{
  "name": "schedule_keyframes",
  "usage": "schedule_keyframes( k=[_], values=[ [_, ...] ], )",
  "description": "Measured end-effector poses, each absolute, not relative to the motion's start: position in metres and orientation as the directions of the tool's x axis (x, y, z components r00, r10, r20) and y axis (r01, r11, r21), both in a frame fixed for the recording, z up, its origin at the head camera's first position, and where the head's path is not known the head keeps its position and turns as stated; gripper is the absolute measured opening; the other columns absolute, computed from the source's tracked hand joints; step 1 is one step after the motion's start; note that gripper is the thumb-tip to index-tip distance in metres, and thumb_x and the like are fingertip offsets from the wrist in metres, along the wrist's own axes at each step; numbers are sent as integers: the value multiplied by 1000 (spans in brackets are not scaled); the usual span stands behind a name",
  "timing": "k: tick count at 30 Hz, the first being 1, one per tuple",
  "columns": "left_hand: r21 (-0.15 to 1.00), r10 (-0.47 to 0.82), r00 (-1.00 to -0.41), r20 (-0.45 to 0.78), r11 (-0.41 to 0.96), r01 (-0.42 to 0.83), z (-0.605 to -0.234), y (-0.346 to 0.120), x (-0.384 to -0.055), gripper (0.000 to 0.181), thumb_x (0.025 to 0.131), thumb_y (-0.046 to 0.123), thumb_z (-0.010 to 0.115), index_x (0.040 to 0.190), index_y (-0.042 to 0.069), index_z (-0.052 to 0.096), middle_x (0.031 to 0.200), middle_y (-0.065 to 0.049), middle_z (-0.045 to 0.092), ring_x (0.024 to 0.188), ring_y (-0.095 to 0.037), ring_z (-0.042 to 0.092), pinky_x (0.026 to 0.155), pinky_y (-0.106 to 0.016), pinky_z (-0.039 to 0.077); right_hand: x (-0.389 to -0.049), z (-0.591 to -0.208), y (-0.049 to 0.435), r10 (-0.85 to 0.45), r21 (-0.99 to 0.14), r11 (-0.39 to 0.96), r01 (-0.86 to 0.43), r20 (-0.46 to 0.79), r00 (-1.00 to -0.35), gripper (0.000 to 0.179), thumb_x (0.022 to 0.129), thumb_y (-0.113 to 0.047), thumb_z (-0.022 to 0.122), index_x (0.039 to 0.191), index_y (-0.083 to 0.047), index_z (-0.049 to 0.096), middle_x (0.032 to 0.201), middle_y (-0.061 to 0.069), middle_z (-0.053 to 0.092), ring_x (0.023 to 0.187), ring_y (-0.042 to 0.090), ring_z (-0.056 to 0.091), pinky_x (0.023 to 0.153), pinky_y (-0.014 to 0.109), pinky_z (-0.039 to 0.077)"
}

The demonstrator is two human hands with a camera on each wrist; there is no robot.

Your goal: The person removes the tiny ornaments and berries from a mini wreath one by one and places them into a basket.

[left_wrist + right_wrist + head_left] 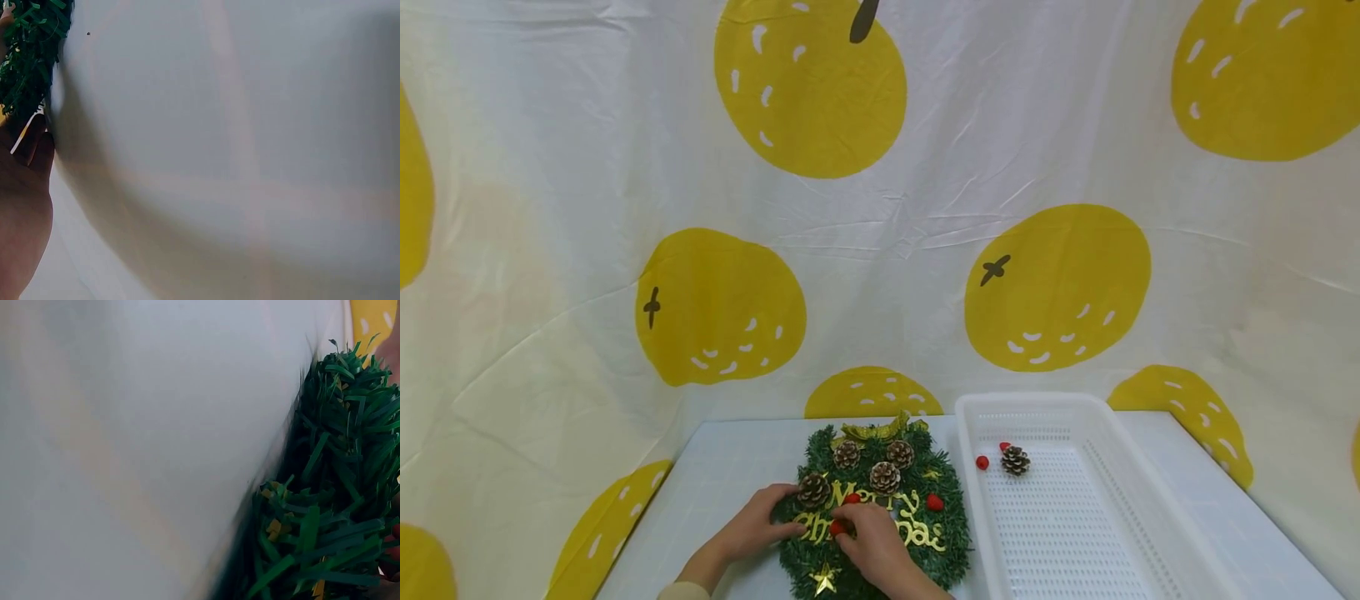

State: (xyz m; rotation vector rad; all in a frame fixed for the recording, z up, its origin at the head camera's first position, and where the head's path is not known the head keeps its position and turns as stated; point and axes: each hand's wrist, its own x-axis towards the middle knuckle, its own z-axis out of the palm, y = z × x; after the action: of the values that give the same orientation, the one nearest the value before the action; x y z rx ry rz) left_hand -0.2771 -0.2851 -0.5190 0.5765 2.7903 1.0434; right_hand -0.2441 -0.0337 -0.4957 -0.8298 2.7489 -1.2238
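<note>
A green tinsel wreath [951, 533] lies flat on the table, with gold "Merry Christmas" lettering [925, 533] across its middle. My left hand [760, 525] holds the wreath's left edge, its fingers beside a pine cone [813, 490] and its thumb lower down by the lettering. Over the centre, my right hand [880, 546] pinches a small red berry [838, 527] between thumb and fingers, covering part of the letters. Another red berry [852, 498] sits just above that hand, and a third red berry [935, 502] on the right side. In the right wrist view, green tinsel [344, 444] fills the right edge.
To the right stands a white perforated basket [1120, 467] holding a pine cone [1015, 460] and two red berries [982, 462]. A gold bow [880, 430] tops the wreath, and a gold star [824, 578] is near its bottom. A fruit-print curtain [887, 208] hangs behind the table.
</note>
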Motion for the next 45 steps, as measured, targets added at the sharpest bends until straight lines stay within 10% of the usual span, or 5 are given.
schedule_keyframes(
  k=[19, 45],
  values=[
    [656, 375, -927, 30, 692, 301, -521, -284, -279, 68, 86, 42, 74, 133, -3, 53, 134, -24, 52, 126, -48, 44, 102, -66, 35, -242, -489, -28, -449, -787, 437, -435, 229, -864, 15, 87, -13, 74, 102, -9, 75, 89, -8, 69, 74, 2, 60, 61, 24, 52],
    [639, 371, -929, 21, 709, 297, -517, -284, -276, 68, 86, 41, 74, 134, -3, 52, 134, -25, 52, 125, -49, 44, 101, -66, 35, -248, -409, 5, -321, -795, 399, -457, 346, -882, 30, 95, -16, 66, 123, -6, 67, 109, 7, 72, 94, 20, 70, 75, 29, 58]
  ],
)
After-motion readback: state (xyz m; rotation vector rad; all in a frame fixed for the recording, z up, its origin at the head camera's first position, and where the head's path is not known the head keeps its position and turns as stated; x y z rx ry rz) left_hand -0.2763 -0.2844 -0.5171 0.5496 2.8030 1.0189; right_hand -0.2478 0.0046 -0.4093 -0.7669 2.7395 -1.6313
